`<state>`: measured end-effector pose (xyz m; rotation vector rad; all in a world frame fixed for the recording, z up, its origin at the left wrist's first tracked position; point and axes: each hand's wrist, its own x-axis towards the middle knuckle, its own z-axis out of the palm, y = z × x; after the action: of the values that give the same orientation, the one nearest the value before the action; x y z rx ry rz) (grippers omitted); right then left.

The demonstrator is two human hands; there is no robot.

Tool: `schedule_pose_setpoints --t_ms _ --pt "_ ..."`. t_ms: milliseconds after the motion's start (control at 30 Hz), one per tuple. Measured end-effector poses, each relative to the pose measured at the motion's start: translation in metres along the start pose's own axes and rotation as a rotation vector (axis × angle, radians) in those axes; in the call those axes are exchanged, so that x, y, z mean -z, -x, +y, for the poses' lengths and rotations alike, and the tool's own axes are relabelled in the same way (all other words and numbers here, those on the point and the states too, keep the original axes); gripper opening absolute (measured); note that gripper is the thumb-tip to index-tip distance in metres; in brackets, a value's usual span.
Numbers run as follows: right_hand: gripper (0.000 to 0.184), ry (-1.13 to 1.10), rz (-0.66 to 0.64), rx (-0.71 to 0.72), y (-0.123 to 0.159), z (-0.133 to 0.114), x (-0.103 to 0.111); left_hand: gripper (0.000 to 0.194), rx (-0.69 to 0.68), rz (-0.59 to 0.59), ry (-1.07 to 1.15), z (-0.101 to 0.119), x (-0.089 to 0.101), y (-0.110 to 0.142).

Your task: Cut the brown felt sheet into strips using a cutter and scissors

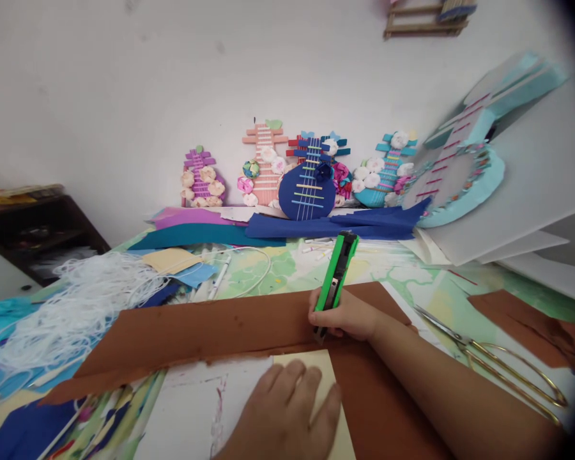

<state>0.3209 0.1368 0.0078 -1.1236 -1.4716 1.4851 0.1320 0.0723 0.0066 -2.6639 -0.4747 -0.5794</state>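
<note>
A green utility knife (335,271) is gripped in my right hand (352,313), its blade end pointing down at a large brown sheet (211,326). My left hand (287,415) lies flat, fingers stretched, on a pale yellow piece of paper or card (342,431). That yellow piece rests over the brown sheet and beside a white sheet (182,409) with reddish marks. The upper edge of the yellow piece sits just below the knife tip. Whether the blade touches the brown sheet, I cannot tell.
Gold-handled scissors (493,364) lie at the right, near a brown scrap (522,326). A tangled heap of white cord (86,306) covers the left. Decorated paper lutes, one dark blue (306,188), stand along the wall behind folded blue paper (335,225). Large grey-white boards (536,153) lean at right.
</note>
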Motion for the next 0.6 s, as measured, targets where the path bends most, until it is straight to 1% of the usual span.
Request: schedule_pose_setpoints --t_ms 67,167,267,367,433,500,533,600 --pt "0.015 -0.003 0.005 -0.006 0.0 0.0 0.0 0.022 -0.035 -0.05 -0.034 -0.005 -0.008 -0.003" --pt "0.015 0.004 0.0 -0.007 0.0 0.0 -0.001 0.03 -0.056 -0.159 -0.055 -0.006 -0.015 -0.003" --pt "0.014 0.047 -0.001 -0.004 0.0 -0.001 -0.003 0.035 -0.057 -0.231 -0.068 -0.004 -0.016 -0.003" --pt "0.011 0.165 0.031 -0.012 0.003 -0.011 -0.006 0.037 -0.057 -0.277 -0.068 -0.003 -0.016 -0.003" --pt "0.009 0.277 0.099 0.033 0.008 -0.024 -0.008 0.036 -0.062 -0.282 -0.058 -0.004 -0.017 -0.002" --pt "0.009 0.377 0.202 0.124 0.016 -0.039 -0.011 0.034 -0.071 -0.258 -0.044 -0.006 -0.019 0.0" --pt "0.009 0.406 0.249 0.158 0.021 -0.045 -0.013 0.033 -0.074 -0.24 -0.039 -0.006 -0.021 0.001" --pt "0.012 0.417 0.29 0.18 0.028 -0.051 -0.018 0.03 -0.073 -0.204 -0.036 -0.007 -0.024 0.002"
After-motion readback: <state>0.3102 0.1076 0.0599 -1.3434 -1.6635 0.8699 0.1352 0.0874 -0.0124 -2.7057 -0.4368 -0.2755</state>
